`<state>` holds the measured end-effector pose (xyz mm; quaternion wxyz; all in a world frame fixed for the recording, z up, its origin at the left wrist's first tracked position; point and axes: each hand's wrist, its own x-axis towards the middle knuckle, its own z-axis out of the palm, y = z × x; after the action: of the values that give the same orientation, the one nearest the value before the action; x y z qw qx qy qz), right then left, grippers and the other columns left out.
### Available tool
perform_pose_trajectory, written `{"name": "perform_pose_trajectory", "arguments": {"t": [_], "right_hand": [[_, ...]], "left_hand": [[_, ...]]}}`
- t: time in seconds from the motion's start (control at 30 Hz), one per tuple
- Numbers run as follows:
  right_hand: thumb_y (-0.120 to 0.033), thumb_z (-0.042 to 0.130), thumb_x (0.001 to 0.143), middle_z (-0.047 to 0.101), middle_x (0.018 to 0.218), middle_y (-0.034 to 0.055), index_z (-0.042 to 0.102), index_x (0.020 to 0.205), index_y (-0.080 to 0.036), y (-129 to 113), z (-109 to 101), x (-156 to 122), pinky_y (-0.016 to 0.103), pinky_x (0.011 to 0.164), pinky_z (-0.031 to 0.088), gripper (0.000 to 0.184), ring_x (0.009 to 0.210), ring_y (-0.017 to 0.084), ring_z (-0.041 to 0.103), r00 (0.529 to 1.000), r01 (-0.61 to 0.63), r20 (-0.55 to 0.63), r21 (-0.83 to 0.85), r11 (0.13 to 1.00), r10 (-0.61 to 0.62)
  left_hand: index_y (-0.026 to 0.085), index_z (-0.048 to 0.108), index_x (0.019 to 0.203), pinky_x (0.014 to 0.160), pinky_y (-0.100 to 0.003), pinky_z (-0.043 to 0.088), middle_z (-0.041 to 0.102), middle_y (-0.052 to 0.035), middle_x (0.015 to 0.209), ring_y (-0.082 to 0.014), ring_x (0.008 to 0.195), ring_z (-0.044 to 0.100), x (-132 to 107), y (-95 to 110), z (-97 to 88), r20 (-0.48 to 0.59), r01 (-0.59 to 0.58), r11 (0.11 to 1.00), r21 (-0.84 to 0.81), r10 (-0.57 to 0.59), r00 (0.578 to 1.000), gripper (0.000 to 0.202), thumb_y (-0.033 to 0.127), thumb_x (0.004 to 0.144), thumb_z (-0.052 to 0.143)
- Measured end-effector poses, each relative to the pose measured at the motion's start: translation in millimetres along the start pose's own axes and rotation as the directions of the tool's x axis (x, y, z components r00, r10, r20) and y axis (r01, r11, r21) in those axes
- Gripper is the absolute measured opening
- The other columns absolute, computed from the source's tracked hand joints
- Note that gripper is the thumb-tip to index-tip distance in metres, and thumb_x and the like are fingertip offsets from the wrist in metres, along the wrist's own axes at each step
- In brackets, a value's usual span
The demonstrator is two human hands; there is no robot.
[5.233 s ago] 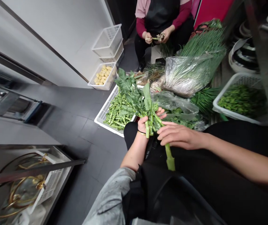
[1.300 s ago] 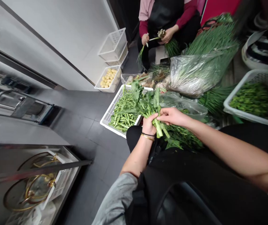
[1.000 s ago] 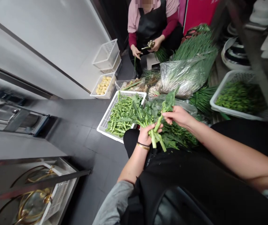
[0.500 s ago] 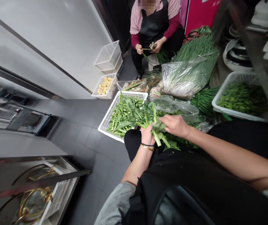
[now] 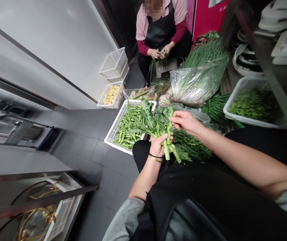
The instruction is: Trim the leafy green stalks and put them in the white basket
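Observation:
My left hand [image 5: 158,144] is closed round a small bunch of Chinese broccoli [image 5: 155,125], thick pale-green stalks with dark leaves. The cut ends stick out below my fist, and the leaves point away over a white basket. At the right side of the bunch, the fingertips of my right hand [image 5: 185,121] pinch one stalk. More leafy greens [image 5: 192,145] lie beneath my right forearm, in front of my lap. Just beyond my left hand, the white perforated basket [image 5: 115,137] holds trimmed green stalks [image 5: 128,129].
Across from me a seated person [image 5: 160,33] handles thin green stems. A clear bag [image 5: 191,88] of long green shoots [image 5: 206,55] lies between us. Potatoes [image 5: 111,94] fill a small basket by the wall. At right stands a white tub [image 5: 227,112] of greens.
My right hand has shifted slightly up and left, from a loose leaf to a stalk. My left hand keeps its hold on the bunch. The other person's hands have drawn together.

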<state>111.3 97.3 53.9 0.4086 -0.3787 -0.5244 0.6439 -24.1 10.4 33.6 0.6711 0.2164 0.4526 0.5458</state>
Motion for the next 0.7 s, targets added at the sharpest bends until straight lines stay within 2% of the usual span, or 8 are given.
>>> {"name": "perform_pose_trajectory", "arguments": {"t": [0.07, 0.13, 0.27, 0.37, 0.47, 0.53, 0.6, 0.7], "right_hand": [[-0.051, 0.065, 0.071, 0.047, 0.047, -0.0048, 0.049, 0.063, -0.019, 4, 8, -1, 0.023, 0.043, 0.033, 0.036, 0.041, 0.008, 0.04, 0.985, 0.104, -0.115, -0.168, 0.98, -0.125], [-0.045, 0.06, 0.078, 0.049, 0.051, -0.0028, 0.05, 0.062, -0.02, 6, 10, -6, 0.024, 0.05, 0.036, 0.032, 0.047, 0.01, 0.043, 0.932, 0.222, -0.176, -0.415, 0.882, -0.318], [-0.037, 0.049, 0.087, 0.057, 0.067, 0.0044, 0.056, 0.066, -0.019, 9, 4, -24, 0.028, 0.066, 0.04, 0.029, 0.066, 0.015, 0.052, 0.823, 0.392, -0.011, -0.713, 0.582, -0.568], [-0.036, 0.044, 0.089, 0.059, 0.069, 0.0053, 0.06, 0.068, -0.019, 13, -12, -44, 0.027, 0.063, 0.039, 0.032, 0.066, 0.015, 0.054, 0.855, 0.498, 0.305, -0.712, 0.496, -0.42], [-0.045, 0.052, 0.084, 0.062, 0.065, 0.0001, 0.067, 0.08, -0.023, 5, -34, -57, 0.024, 0.056, 0.036, 0.027, 0.057, 0.012, 0.054, 0.81, 0.502, 0.584, -0.651, 0.57, -0.048], [-0.053, 0.057, 0.078, 0.061, 0.061, -0.0023, 0.068, 0.09, -0.025, -8, -45, -55, 0.023, 0.053, 0.035, 0.032, 0.052, 0.012, 0.052, 0.849, 0.37, 0.525, -0.671, 0.642, 0.059], [-0.057, 0.055, 0.077, 0.057, 0.056, -0.0026, 0.066, 0.089, -0.021, -22, -45, -47, 0.023, 0.05, 0.034, 0.039, 0.048, 0.011, 0.048, 0.954, 0.208, 0.299, -0.673, 0.71, 0.004], [-0.057, 0.051, 0.08, 0.05, 0.051, -0.003, 0.06, 0.075, -0.019, -31, -23, -33, 0.024, 0.049, 0.031, 0.04, 0.046, 0.011, 0.042, 0.987, 0.16, 0.095, -0.671, 0.724, -0.129]], "left_hand": [[0.011, 0.066, 0.076, 0.056, -0.025, 0.048, 0.067, -0.0054, 0.069, -0.0122, 0.057, 0.06, -2, 0, 5.7, -0.068, -0.086, 0.996, -0.008, 0.085, 0.994, 0.029, 0.024, 0.053, 0.079], [0.012, 0.065, 0.077, 0.057, -0.026, 0.047, 0.066, -0.0048, 0.068, -0.0126, 0.056, 0.06, -3, 0, 9.1, -0.133, -0.141, 0.99, -0.005, 0.139, 0.981, 0.03, 0.021, 0.052, 0.079], [0.011, 0.065, 0.075, 0.056, -0.025, 0.045, 0.064, -0.0048, 0.063, -0.011, 0.053, 0.057, -1, 4, 6.0, -0.134, -0.068, 0.997, -0.043, 0.062, 0.989, 0.025, 0.025, 0.057, 0.076], [0.01, 0.065, 0.073, 0.054, -0.023, 0.043, 0.061, -0.0036, 0.059, -0.0101, 0.052, 0.055, 1, 10, -3.3, -0.051, 0.043, 0.992, -0.118, -0.05, 0.997, 0.022, 0.026, 0.06, 0.072], [0.01, 0.064, 0.074, 0.053, -0.023, 0.043, 0.059, -0.0035, 0.057, -0.0111, 0.054, 0.056, 2, 11, -10.0, 0.029, 0.111, 0.977, -0.182, -0.107, 0.994, 0.022, 0.029, 0.063, 0.069], [0.009, 0.064, 0.073, 0.054, -0.023, 0.044, 0.058, -0.0039, 0.056, -0.0121, 0.055, 0.056, 2, 9, -10.6, 0.058, 0.131, 0.971, -0.199, -0.122, 0.991, 0.023, 0.031, 0.064, 0.067], [0.008, 0.064, 0.072, 0.055, -0.023, 0.045, 0.059, -0.0047, 0.056, -0.0122, 0.055, 0.057, 0, 5, -8.5, 0.058, 0.119, 0.973, -0.196, -0.11, 0.992, 0.023, 0.03, 0.064, 0.068], [0.007, 0.066, 0.072, 0.055, -0.022, 0.045, 0.063, -0.0063, 0.06, -0.0116, 0.054, 0.059, -2, 2, -2.9, 0.012, 0.061, 0.989, -0.136, -0.06, 0.998, 0.023, 0.027, 0.061, 0.07]]}}
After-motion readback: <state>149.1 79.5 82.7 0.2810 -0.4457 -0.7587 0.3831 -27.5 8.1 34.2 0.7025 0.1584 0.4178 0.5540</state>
